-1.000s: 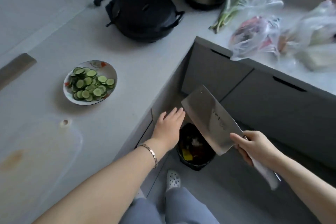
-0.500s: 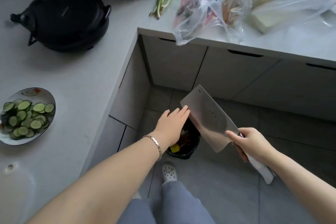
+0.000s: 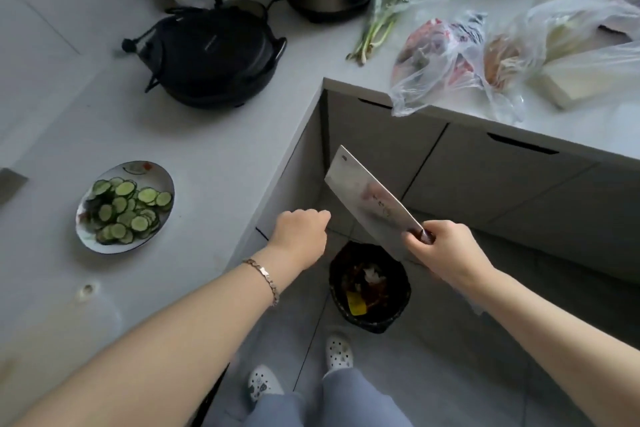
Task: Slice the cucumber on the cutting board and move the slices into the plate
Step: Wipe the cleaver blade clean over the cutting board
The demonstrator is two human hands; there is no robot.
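On the pale grey table at your left, the round green cucumber slices lie heaped in the white oval plate. Your left hand hangs past the table's edge, fingers curled together on nothing visible. Your right hand has its fingers clamped on the broad steel cleaver, over the round black waste bin.

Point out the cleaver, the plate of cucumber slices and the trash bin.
cleaver (image 3: 367, 199), head view, middle of the blade.
plate (image 3: 149, 170), head view, bare far side.
trash bin (image 3: 372, 324), head view, near rim.
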